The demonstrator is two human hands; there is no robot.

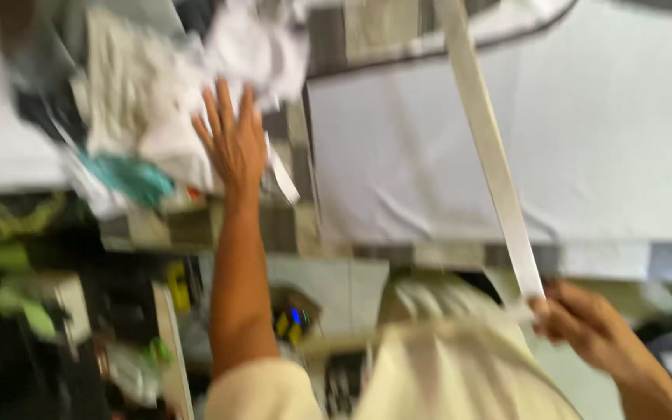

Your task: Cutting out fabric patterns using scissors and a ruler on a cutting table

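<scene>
Cream-coloured fabric [445, 373] on the person's own front lies nearest the camera, between the two forearms. Just beside it, the right hand [585, 323] has its fingers [547, 311] curled shut on the lower end of a long white strip [491, 148] — flat, narrow, stiff-looking or pulled taut. From those fingers the strip's long axis runs up and slightly leftward, crossing a smooth pale sheet [608, 132] spread over the worktop [445, 255].

Well to the left, the left hand [235, 144] reaches farther out, fingers [223, 105] straight and spread apart, palm down, holding nothing. Its fingertips meet a heap of crumpled white cloth [165, 85] — soft and rumpled, with a teal piece [130, 177] below and left of the hand. The right hand is much the nearer to the strip; the left is nearer the heap. Motion blur hides finer texture.
</scene>
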